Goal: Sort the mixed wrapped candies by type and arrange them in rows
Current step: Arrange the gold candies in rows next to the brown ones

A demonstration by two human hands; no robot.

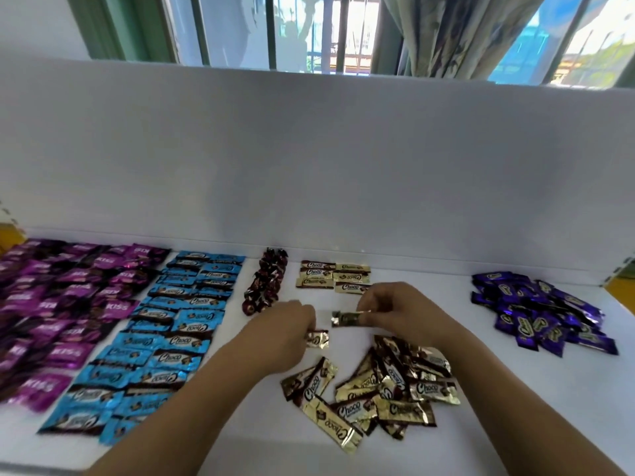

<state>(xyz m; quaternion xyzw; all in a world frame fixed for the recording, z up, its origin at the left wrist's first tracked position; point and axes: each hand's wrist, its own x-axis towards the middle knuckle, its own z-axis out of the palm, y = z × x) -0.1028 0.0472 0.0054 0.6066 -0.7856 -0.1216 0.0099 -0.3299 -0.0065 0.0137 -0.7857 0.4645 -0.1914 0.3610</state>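
Observation:
My right hand (pixel 398 310) pinches a gold Choco candy (pixel 345 318) just above the white table. My left hand (pixel 292 326) grips another gold Choco candy (pixel 318 339) lower and to the left. Behind both hands lie two short rows of gold Choco candies (pixel 333 277). A loose heap of gold Choco candies (pixel 381 389) lies in front of my hands. Blue Choco candies (pixel 161 338) form rows on the left, purple Kiss candies (pixel 62 304) fill the far left, and small dark red candies (pixel 264 283) form a narrow column.
A pile of dark violet candies (pixel 539 314) lies at the right. A white upright board (pixel 309 166) closes off the back of the white table (pixel 515 407). Behind it are a window and a curtain (pixel 446 32). Yellow edges show at both sides.

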